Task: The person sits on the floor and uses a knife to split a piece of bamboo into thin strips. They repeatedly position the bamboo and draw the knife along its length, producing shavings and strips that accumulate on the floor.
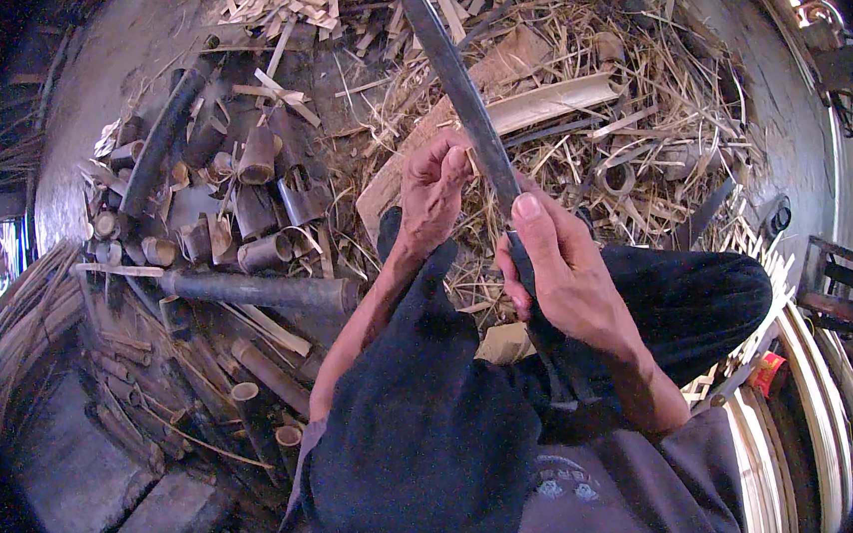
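My right hand (569, 267) is wrapped round the lower end of a long machete (460, 83), its thumb lying along the dark blade. The blade points up and away, tilted to the left. Just left of the blade, my left hand (436, 191) is closed with its fingers curled into a pinch; what it holds, if anything, is too small to make out. Beyond both hands, a pale split bamboo piece (554, 103) lies on the shavings. A worn wooden board (394, 174) slants behind my left hand.
Bamboo shavings (689, 96) cover the floor ahead and to the right. Cut bamboo tubes (256, 158) lie heaped at the left, beside a long dark pole (258, 288). Long pale bamboo strips (813, 406) stand at my right, near a red packet (768, 374). Concrete blocks (157, 528) sit at lower left.
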`<action>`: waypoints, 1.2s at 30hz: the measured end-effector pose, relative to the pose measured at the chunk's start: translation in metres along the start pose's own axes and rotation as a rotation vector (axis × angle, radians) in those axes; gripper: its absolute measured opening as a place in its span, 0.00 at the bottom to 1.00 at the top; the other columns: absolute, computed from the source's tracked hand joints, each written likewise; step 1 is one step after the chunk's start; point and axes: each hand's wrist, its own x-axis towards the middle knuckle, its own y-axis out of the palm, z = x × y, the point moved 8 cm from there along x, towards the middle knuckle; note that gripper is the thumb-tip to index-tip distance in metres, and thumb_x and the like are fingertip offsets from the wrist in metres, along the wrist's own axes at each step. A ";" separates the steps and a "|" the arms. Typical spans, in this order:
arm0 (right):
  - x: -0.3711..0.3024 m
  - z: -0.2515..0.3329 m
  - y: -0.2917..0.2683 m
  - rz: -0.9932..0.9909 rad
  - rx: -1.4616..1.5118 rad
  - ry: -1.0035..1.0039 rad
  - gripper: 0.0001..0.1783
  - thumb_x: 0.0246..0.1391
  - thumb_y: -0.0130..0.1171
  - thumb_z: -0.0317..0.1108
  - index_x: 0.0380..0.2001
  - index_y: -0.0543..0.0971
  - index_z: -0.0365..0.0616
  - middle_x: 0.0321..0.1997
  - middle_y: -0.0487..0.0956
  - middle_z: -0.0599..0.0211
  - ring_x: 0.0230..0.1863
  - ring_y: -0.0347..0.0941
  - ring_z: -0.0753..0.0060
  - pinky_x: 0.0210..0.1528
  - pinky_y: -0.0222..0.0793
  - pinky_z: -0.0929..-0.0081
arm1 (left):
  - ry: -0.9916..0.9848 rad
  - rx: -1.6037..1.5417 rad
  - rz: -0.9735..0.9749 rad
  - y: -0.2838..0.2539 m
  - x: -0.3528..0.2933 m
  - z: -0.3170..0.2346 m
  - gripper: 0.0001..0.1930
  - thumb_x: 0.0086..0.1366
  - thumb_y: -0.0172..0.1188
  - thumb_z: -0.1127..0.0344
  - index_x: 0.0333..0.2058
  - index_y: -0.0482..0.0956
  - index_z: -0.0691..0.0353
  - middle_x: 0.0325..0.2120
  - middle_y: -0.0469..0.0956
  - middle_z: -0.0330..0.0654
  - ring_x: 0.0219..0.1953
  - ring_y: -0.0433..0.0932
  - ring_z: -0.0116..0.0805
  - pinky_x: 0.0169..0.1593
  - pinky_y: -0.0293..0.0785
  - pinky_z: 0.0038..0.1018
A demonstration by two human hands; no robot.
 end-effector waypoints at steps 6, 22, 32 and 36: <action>0.001 0.000 -0.004 -0.049 -0.225 -0.091 0.25 0.66 0.39 0.41 0.65 0.60 0.54 0.18 0.64 0.76 0.21 0.58 0.84 0.25 0.61 0.80 | 0.065 0.006 0.004 -0.001 0.004 -0.006 0.14 0.69 0.51 0.56 0.32 0.74 0.61 0.25 0.71 0.30 0.29 0.65 0.18 0.33 0.60 0.17; 0.021 0.007 -0.005 -0.052 -0.295 -0.251 0.26 0.67 0.38 0.44 0.64 0.59 0.49 0.17 0.62 0.80 0.16 0.57 0.89 0.18 0.54 0.87 | 0.029 -0.050 -0.104 -0.003 0.004 -0.002 0.16 0.67 0.52 0.53 0.30 0.75 0.61 0.26 0.70 0.31 0.29 0.65 0.19 0.32 0.61 0.18; 0.019 0.016 -0.003 -0.004 -0.209 -0.213 0.25 0.66 0.39 0.42 0.64 0.59 0.48 0.18 0.63 0.80 0.17 0.56 0.87 0.19 0.56 0.87 | 0.185 -0.159 -0.041 -0.005 0.020 -0.002 0.17 0.65 0.55 0.51 0.31 0.77 0.61 0.28 0.72 0.32 0.32 0.66 0.21 0.35 0.60 0.19; 0.007 0.025 0.000 0.007 -0.212 -0.234 0.25 0.66 0.38 0.42 0.65 0.58 0.49 0.17 0.63 0.79 0.16 0.55 0.87 0.18 0.56 0.86 | 0.013 -0.029 -0.095 -0.012 0.009 -0.009 0.16 0.64 0.58 0.53 0.35 0.77 0.62 0.31 0.73 0.33 0.35 0.69 0.23 0.41 0.64 0.20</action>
